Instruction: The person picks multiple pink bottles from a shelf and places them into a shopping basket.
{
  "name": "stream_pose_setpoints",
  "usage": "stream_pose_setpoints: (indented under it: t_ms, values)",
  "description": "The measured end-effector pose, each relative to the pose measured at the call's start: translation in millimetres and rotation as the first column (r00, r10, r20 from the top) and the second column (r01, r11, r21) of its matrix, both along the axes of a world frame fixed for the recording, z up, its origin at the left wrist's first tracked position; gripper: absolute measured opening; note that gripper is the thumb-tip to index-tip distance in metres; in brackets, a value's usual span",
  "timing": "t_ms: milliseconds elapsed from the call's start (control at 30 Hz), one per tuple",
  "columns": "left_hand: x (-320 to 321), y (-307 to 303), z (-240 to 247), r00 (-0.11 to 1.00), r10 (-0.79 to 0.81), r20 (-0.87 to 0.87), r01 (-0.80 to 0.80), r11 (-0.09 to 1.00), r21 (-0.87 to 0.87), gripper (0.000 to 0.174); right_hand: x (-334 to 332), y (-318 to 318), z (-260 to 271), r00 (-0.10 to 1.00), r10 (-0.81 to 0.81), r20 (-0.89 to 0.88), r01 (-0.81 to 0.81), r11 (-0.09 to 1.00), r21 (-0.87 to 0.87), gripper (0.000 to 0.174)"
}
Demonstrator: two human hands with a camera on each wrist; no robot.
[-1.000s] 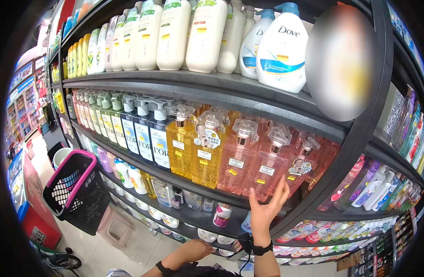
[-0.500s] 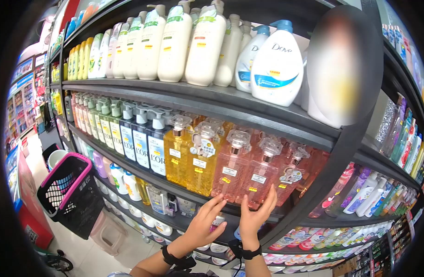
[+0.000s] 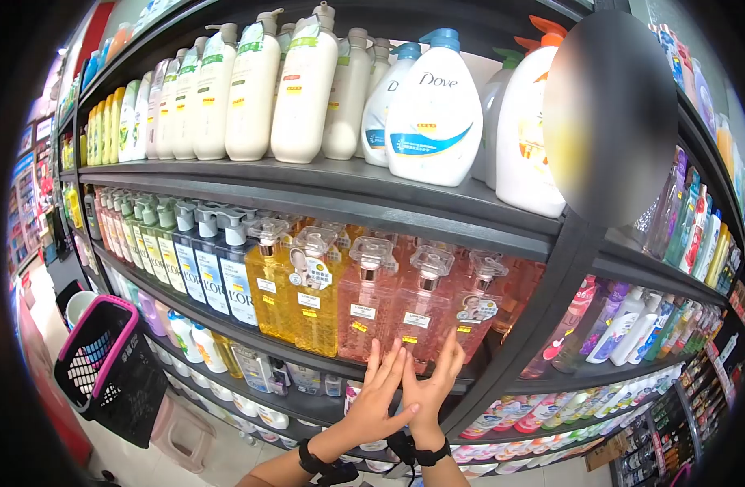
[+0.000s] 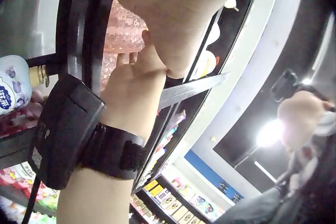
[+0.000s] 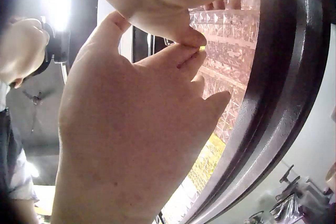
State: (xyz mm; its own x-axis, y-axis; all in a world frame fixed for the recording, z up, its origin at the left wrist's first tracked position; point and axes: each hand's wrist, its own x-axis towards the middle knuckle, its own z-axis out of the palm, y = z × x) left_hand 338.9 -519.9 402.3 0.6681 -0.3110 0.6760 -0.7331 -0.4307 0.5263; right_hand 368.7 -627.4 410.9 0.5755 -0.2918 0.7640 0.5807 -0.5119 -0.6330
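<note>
In the head view, three clear pink pump bottles, a left (image 3: pixel 354 294), a middle (image 3: pixel 410 304) and a right one (image 3: pixel 468 299), stand along the front of the middle shelf. My left hand (image 3: pixel 375 410) has its fingers extended up at the foot of the left and middle bottles. Right beside it, my right hand (image 3: pixel 426 396) reaches up with fingers extended in front of the middle and right bottles. Fingertips of both overlap the bottles' lower fronts. Pink faceted plastic (image 5: pixel 231 35) shows beyond the hands in the right wrist view.
Yellow pump bottles (image 3: pixel 314 292) adjoin the pink ones on the left. Above, a shelf (image 3: pixel 307 174) bears white bottles and a Dove bottle (image 3: pixel 435 105). A black upright (image 3: pixel 543 312) stands at the right. A pink-rimmed black basket (image 3: pixel 112 381) sits over a stool (image 3: pixel 181 434) lower left.
My left hand has come up from low beside the shelf to the pink bottles. My right hand has shifted left along their lower fronts, and the two hands are now side by side.
</note>
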Motion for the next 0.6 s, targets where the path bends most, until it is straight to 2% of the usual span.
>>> stream_pose_setpoints:
  t_ms: [33,100,267,333,433,533,567,600]
  values:
    - [-1,-1,1,1.000,0.011,0.013,-0.011,1.000,0.018,0.082,1,-3,-1,1.000,-0.002,-0.021,0.001,0.999,-0.054,0.074]
    - [0,-1,-1,1.000,0.016,0.022,-0.017,0.999,0.037,0.084,2,-2,-2,1.000,0.012,-0.011,-0.012,0.999,-0.032,0.071]
    - [3,-4,-7,0.999,0.018,0.044,-0.014,0.995,-0.098,0.089,-3,3,2,0.998,0.050,0.043,-0.051,0.998,0.021,0.064]
    - [2,-4,-6,0.999,0.014,0.048,-0.011,0.998,-0.061,0.089,-6,2,1,0.994,0.097,0.050,-0.101,0.991,0.084,0.055]
    - [0,-4,-5,0.998,0.010,0.061,-0.009,1.000,-0.028,0.089,-5,1,-14,0.983,0.149,0.108,-0.160,0.982,0.100,0.051]
    - [-2,-3,-4,0.999,0.008,0.053,-0.006,0.999,-0.044,0.089,-5,7,-15,0.983,0.159,0.096,-0.173,0.970,0.168,0.048]
    - [-2,-2,-3,0.999,0.007,0.044,-0.005,0.998,-0.060,0.089,-5,6,-15,0.969,0.238,0.067,-0.246,0.951,0.188,0.059]
    - [-2,0,-2,0.999,0.007,0.043,-0.005,0.998,-0.058,0.089,-6,5,-11,0.969,0.238,0.067,-0.246,0.950,0.190,0.059]
